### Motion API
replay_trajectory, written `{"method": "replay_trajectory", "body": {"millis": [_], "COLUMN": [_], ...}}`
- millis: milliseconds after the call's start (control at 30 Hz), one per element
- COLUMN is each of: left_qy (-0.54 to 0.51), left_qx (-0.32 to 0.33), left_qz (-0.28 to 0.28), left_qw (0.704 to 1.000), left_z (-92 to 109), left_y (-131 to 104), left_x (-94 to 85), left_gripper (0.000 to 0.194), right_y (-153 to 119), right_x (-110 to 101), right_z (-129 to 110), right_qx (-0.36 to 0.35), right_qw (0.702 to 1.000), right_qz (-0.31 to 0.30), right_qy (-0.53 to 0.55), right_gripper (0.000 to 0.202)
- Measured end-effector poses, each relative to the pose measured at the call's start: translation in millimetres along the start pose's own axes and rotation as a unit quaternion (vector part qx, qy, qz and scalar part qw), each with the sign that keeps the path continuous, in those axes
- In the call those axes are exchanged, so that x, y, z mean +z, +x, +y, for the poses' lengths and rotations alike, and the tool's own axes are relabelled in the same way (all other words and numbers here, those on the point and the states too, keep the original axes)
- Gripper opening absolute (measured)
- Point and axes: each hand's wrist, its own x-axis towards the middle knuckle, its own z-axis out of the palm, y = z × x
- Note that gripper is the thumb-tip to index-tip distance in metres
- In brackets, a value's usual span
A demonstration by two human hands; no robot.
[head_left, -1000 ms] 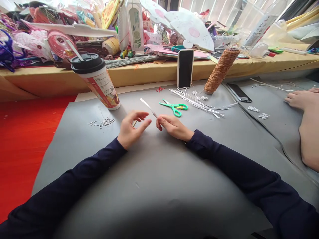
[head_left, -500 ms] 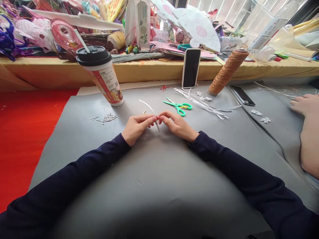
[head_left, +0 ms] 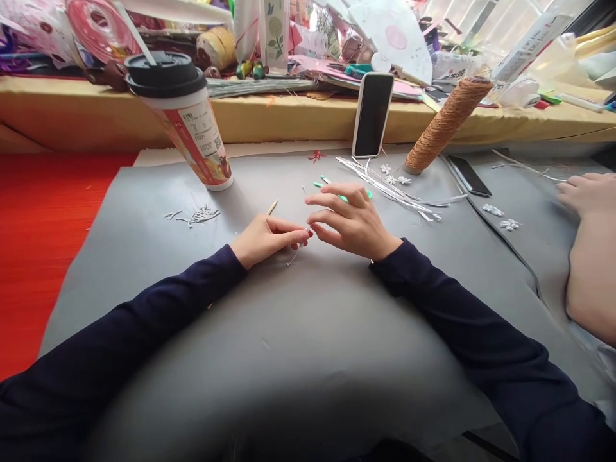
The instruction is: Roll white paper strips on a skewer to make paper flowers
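Between its thumb and fingers my left hand pinches a thin white cord, whose end hangs below the fingertips. My right hand is just to the right, fingers spread and raised; its lowest fingertips come close to the cord, and contact is unclear. Green scissors lie behind my right hand, mostly hidden by it. A pointed wooden stick shows beyond my left hand. Farther right are a bundle of white cords and several small white knotted flowers. A red knotted piece lies at the back.
Short white cord scraps lie left, near a lidded paper cup. A phone leans upright beside a brown twine spool. Another phone lies flat. Another person's arm is at right. Craft materials crowd the ledge behind.
My right hand has opened from a pinch at the cord, its fingers lifting and spreading over the scissors. The left hand keeps hold of the cord. The view has shifted slightly.
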Motion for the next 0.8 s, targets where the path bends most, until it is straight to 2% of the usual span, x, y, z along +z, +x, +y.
{"method": "replay_trajectory", "body": {"millis": [133,433,667,800], "left_qy": [0.009,0.02,-0.044,-0.087], "left_qx": [0.005,0.016,0.009,-0.008], "left_qz": [-0.006,0.017,0.068,0.089], "left_qw": [1.0,1.0,0.997,0.992], "left_z": [0,-4,-7,-7], "left_y": [0,0,0,1], "left_x": [0.6,-0.7,1.0,2.2], "left_gripper": [0.032,0.032,0.031,0.029], "right_y": [-4,-8,2,3], "right_x": [2,20,18,16], "right_z": [1,-12,-36,-44], "right_qx": [0.008,0.094,0.209,0.221], "right_qw": [1.0,0.994,0.962,0.949], "right_qz": [0.004,0.048,0.123,0.122], "right_qy": [0.008,0.016,0.125,0.189], "right_gripper": [0.021,0.017,0.019,0.022]}}
